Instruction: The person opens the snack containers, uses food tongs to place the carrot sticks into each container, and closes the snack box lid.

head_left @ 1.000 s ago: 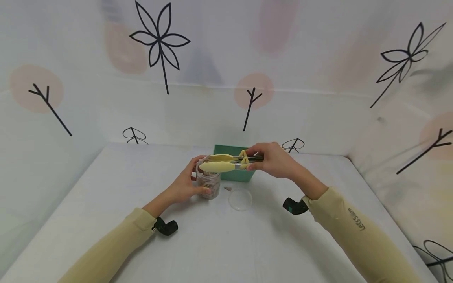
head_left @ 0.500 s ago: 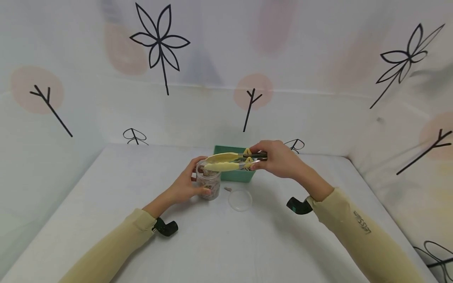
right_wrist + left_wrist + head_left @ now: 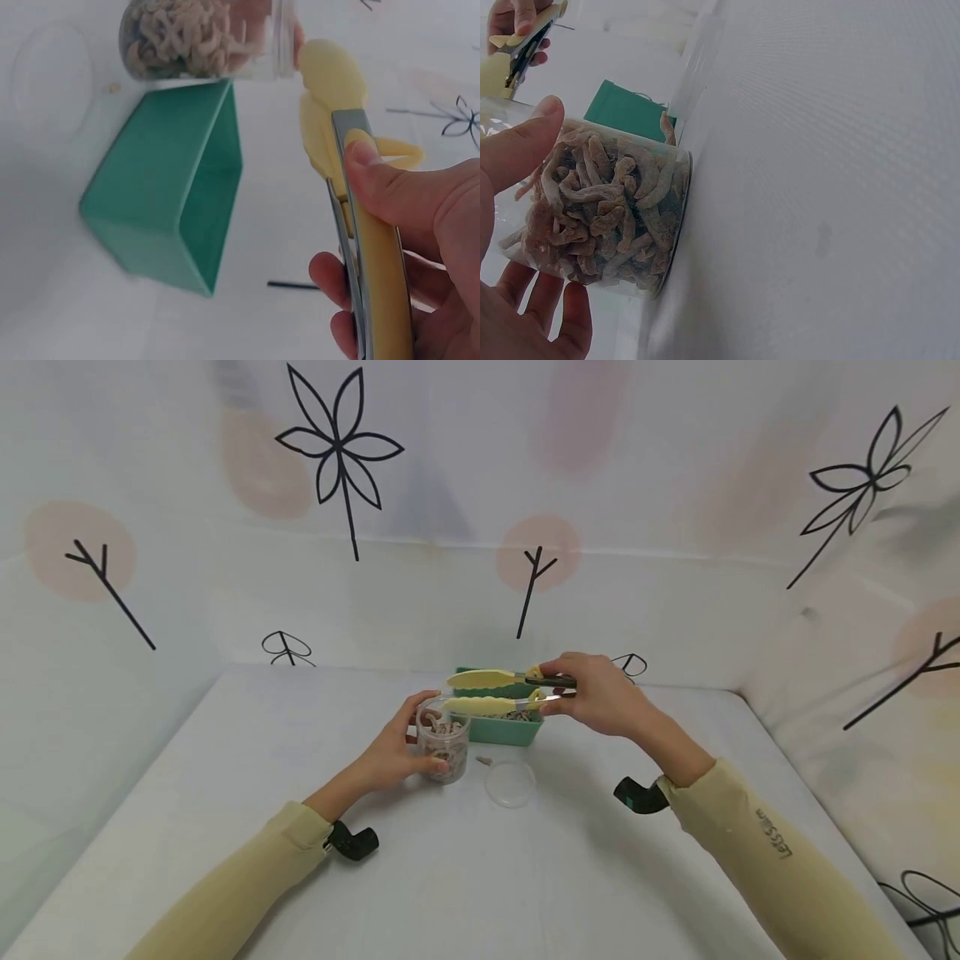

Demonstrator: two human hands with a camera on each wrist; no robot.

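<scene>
My left hand (image 3: pixel 390 762) grips a clear round jar (image 3: pixel 450 756) that stands on the table. In the left wrist view, several dried, brownish, twisted pieces (image 3: pixel 607 195) fill much of the jar, with thumb and fingers around its wall. The right hand (image 3: pixel 600 697) holds yellow-tipped tongs (image 3: pixel 487 706) by their metal arms. Their two heads are spread apart with nothing visible between them, beside and above the jar's mouth. Behind the jar is a green box (image 3: pixel 498 732) with small bits visible inside, partly covered by the tongs.
A clear round lid (image 3: pixel 510 785) lies flat on the table (image 3: pixel 450 877), right of the jar. One small loose piece (image 3: pixel 483 760) lies between lid and jar. A patterned cloth wall (image 3: pixel 420 602) rises behind the box.
The tongs have moved right and slightly up, away from over the jar's mouth, and their heads have spread wider. My left hand and the jar have stayed in place.
</scene>
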